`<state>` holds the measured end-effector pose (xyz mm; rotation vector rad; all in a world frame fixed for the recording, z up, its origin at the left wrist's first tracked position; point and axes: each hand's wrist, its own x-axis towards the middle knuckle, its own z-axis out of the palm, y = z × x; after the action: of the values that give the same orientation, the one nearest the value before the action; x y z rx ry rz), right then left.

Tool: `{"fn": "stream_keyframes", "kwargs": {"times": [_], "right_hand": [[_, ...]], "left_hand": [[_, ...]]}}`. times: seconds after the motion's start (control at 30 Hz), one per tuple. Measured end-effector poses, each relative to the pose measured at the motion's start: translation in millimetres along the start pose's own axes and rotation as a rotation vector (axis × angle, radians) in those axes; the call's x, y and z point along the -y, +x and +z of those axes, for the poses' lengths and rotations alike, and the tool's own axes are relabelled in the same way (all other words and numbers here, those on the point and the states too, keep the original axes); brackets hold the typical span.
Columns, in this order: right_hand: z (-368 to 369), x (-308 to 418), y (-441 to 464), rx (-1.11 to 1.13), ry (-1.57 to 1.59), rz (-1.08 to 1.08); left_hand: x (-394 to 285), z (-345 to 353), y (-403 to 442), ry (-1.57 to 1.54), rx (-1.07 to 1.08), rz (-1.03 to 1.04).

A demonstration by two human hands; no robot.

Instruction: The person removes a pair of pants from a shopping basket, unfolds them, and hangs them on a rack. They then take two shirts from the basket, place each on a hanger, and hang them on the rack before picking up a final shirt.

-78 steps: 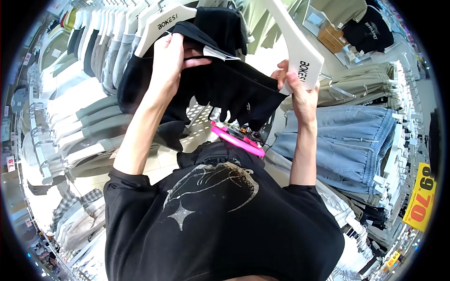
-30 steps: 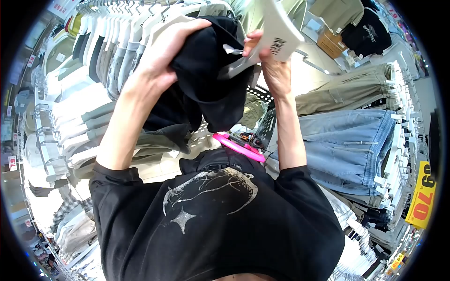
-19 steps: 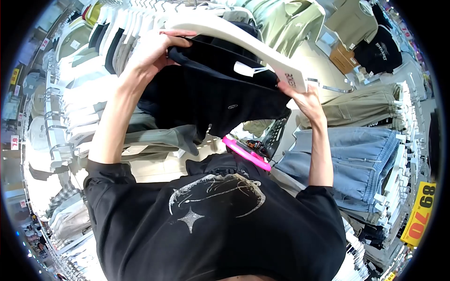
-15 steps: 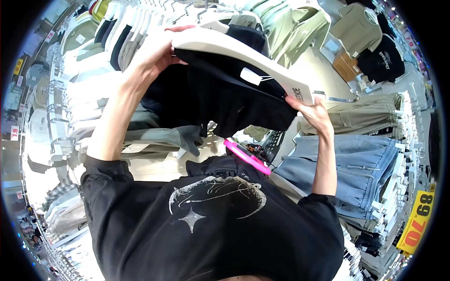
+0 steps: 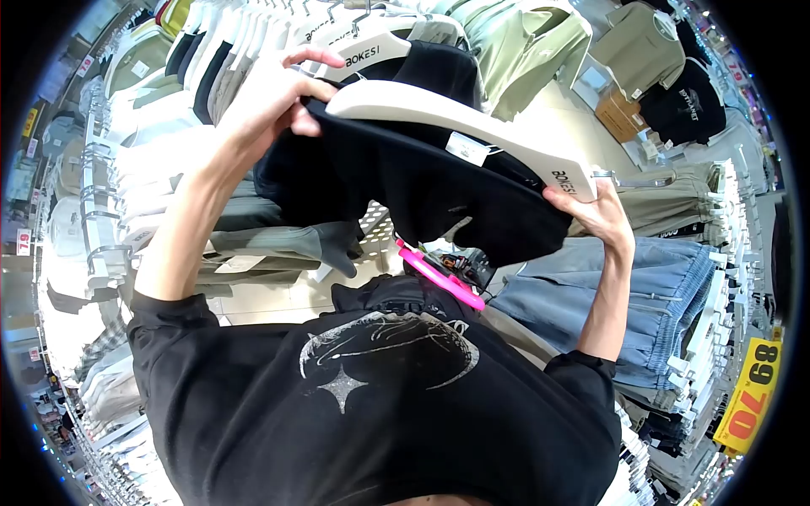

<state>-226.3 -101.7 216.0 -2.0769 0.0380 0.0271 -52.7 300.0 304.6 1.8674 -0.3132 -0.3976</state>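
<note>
A black garment (image 5: pixel 439 190) hangs from a white clothes hanger (image 5: pixel 472 118) marked BOKESI, held up sideways before my chest. My left hand (image 5: pixel 274 101) pinches the garment's edge at the hanger's left arm, the index finger stretched out above it. Around the middle of the hanger, by its metal hook (image 5: pixel 641 180), my right hand (image 5: pixel 601 215) is closed. A white tag (image 5: pixel 467 148) dangles at the garment's opening. Behind it, another BOKESI hanger (image 5: pixel 375 56) carries a black garment on the rack.
Several light tops (image 5: pixel 240 42) hang at the upper left. Blue denim shorts (image 5: pixel 624 295) hang at the right, near a yellow price sign (image 5: pixel 749 396). Below the held garment is a pink-rimmed object (image 5: pixel 439 278). Green shirts (image 5: pixel 527 51) hang ahead.
The hanger and my right hand have shifted right and slightly down. My left hand's grip has gone from the hanger's end to the garment's edge, with the index finger lifted.
</note>
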Motion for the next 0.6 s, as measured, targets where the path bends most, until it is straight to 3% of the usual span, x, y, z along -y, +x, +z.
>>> {"fn": "stream_keyframes", "kwargs": {"times": [0.13, 0.23, 0.27, 0.4, 0.43, 0.57, 0.6], "right_hand": [[-12, 8, -2, 0.061, -0.148, -0.005], [-9, -4, 5, 0.045, -0.433, -0.328], [-9, 2, 5, 0.130, -0.351, -0.171], [-1, 22, 15, 0.263, -0.536, -0.232], [2, 46, 23, 0.438, -0.505, -0.019], [11, 66, 48, 0.502, -0.675, -0.193], [8, 67, 52, 0.470, -0.545, -0.311]], "left_hand": [[-4, 3, -11, 0.015, 0.037, -0.036], [-11, 9, -17, 0.060, 0.041, -0.015], [-9, 11, -17, 0.065, 0.020, 0.015], [4, 28, -5, 0.158, 0.056, 0.101], [4, 42, -5, 0.186, 0.064, 0.127], [17, 81, 0, 0.012, 0.358, 0.280], [27, 84, 3, -0.121, 0.461, 0.268]]}}
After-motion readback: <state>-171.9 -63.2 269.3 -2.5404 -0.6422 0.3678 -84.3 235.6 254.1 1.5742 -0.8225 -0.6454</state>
